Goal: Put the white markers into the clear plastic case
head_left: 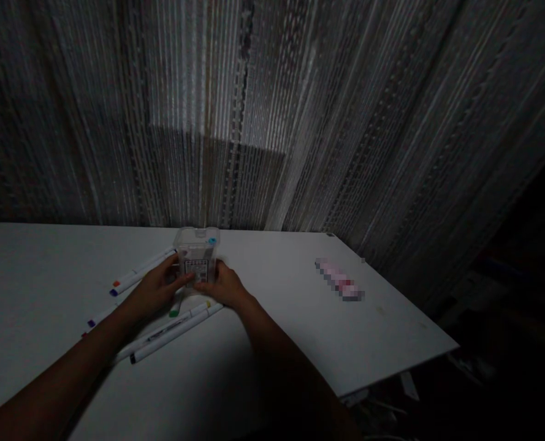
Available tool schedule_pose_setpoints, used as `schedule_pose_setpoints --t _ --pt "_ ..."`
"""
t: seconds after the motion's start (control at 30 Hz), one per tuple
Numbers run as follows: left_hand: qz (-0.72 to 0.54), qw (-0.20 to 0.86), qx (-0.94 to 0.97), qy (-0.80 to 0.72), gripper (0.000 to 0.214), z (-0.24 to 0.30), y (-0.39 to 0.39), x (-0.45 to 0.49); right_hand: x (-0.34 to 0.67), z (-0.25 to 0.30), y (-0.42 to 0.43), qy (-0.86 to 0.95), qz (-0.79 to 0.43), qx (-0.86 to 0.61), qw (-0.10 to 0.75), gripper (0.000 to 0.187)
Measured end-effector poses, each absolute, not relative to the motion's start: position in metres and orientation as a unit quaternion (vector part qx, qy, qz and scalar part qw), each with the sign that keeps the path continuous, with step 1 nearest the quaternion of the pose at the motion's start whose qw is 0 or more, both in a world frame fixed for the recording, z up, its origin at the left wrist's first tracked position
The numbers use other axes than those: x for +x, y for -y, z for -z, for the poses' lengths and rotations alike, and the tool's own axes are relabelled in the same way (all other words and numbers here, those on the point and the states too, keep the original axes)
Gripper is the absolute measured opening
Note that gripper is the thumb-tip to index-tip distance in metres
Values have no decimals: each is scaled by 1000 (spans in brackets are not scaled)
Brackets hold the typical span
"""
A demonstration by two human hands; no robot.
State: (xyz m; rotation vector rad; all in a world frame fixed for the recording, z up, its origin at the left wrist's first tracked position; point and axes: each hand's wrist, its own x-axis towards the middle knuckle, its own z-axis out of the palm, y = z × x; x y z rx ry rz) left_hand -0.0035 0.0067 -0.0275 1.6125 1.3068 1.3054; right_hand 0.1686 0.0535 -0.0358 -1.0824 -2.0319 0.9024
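Note:
A small clear plastic box point(197, 251) with a label on its front stands on the white table point(33, 288). My left hand point(155, 288) grips its left side and my right hand point(224, 286) grips its right side, fingers curled against the front. Several white markers with coloured caps lie around the box. Two of them point(137, 275) rest behind my left hand, with orange and purple ends. Two long markers point(171, 334) lie in front of my hands, and a green-capped one point(175, 309) pokes out beneath them.
A pink pixelated object point(340, 280) lies on the table's right part. A pale string curtain point(272, 110) hangs behind the table. The table's right edge point(401, 361) drops off into a dark floor area with clutter.

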Motion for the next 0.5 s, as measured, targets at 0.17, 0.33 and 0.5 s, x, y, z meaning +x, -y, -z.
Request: schedule_pose_setpoints --t 0.17,0.33,0.5 --pt "-511 324 618 -503 64 27 -7 -4 170 34 -53 788 -333 -413 311 64" --pt "-499 352 616 -498 64 27 -8 -3 170 30 -49 788 -328 -430 294 65" --pt "-508 356 622 -478 64 29 -10 -4 170 30 -49 788 -328 -425 302 65"
